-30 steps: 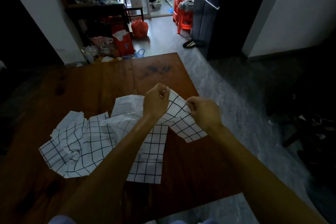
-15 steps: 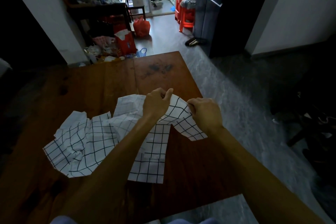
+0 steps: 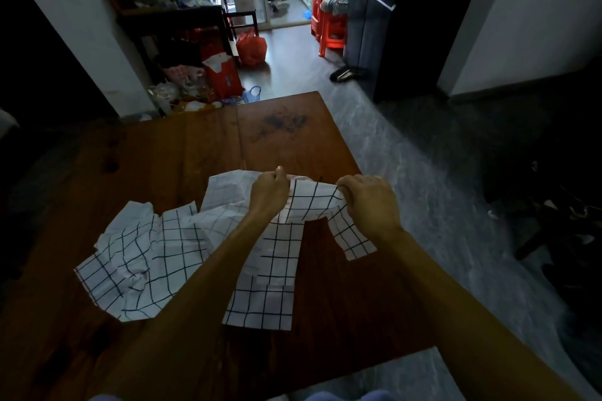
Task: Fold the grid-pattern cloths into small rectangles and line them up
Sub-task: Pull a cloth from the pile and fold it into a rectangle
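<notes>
Hands: left hand and right hand are both raised just above the wooden table, near each other, each pinching the top edge of one grid-pattern cloth.
Left grip: fingers curled tight on the cloth's upper left edge, thumb pointing up.
Right grip: fingers clenched on the upper right edge, knuckles toward the camera.
Held cloth: stretched between the two hands, sagging a little in the middle; its right end hangs down below the right hand, close to the table's right edge.
Flat strip: a long grid-pattern piece lies on the table under the left forearm and runs toward the near edge; whether it belongs to the held cloth I cannot tell.
Crumpled cloth: another grid-pattern cloth lies rumpled and unfolded on the left part of the table, beside the strip.
Pale piece: a paler piece lies just behind the left hand, its grid faint.
Table: dark stain near the far right corner.
Beyond: red plastic stools and a red bag on the floor.
</notes>
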